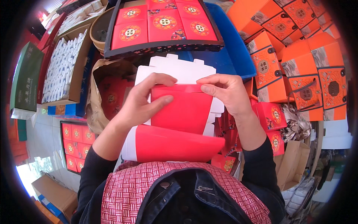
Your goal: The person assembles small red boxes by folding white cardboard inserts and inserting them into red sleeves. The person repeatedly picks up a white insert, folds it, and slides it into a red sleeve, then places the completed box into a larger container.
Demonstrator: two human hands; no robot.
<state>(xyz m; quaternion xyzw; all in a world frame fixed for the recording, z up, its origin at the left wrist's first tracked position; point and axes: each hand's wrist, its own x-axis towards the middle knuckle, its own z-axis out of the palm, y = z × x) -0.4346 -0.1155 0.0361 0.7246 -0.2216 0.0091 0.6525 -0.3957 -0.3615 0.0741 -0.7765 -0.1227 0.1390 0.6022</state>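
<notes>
Nearest the camera, a red woven apron [126,194] over a dark denim collar is seen, and it hides whatever the flat red-and-white carton blank [179,123] rests on. The blank is held just above the apron, its long axis running away from the body, white tabs pointing toward the far side; its lower red panel is partly cut off by the apron. The left hand [143,100] is closed on the blank's left edge, thumb pressed on the red face and fingers curled over the top fold. The right hand [225,91] pinches the same fold from the right, fingertips on the red strip. Left of the blank, a crumpled brown paper bag [97,93] holds red items that are hard to make out. Right of it, small red boxes [271,115] with round gold emblems lie in a heap. Beyond the blank, a blue tray [233,48] carries a dark-rimmed tray [164,46] of red square boxes, and orange handled cartons [298,63] are stacked at the far right.
</notes>
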